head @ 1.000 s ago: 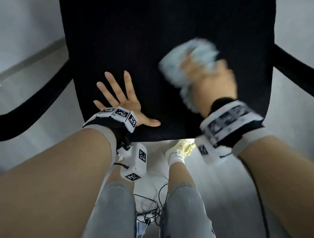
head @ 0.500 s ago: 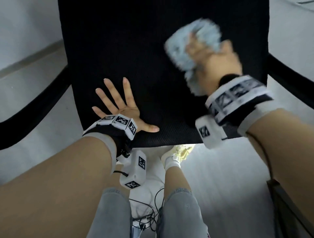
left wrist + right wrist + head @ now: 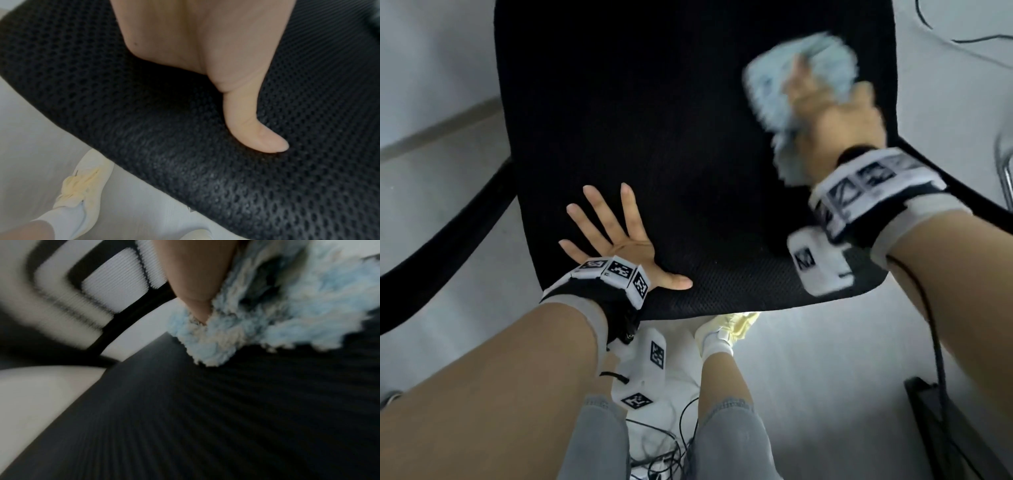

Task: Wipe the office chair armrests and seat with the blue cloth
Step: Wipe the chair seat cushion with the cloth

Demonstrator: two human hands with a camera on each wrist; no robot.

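Black wrist straps (image 3: pixel 599 301) carry white tag blocks (image 3: pixel 616 270) (2 wrists); grey cut-off jeans (image 3: pixel 729 442), white socks (image 3: pixel 717 346).

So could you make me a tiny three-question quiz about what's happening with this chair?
1. True or false: the left hand lies flat with fingers spread on the seat.
2. Which hand holds the blue cloth? A left, B right, C both.
3. Fill in: the cloth is over the seat's far ____ part.

Key: 1 true. 2 B, the right hand grips it. 3 right.
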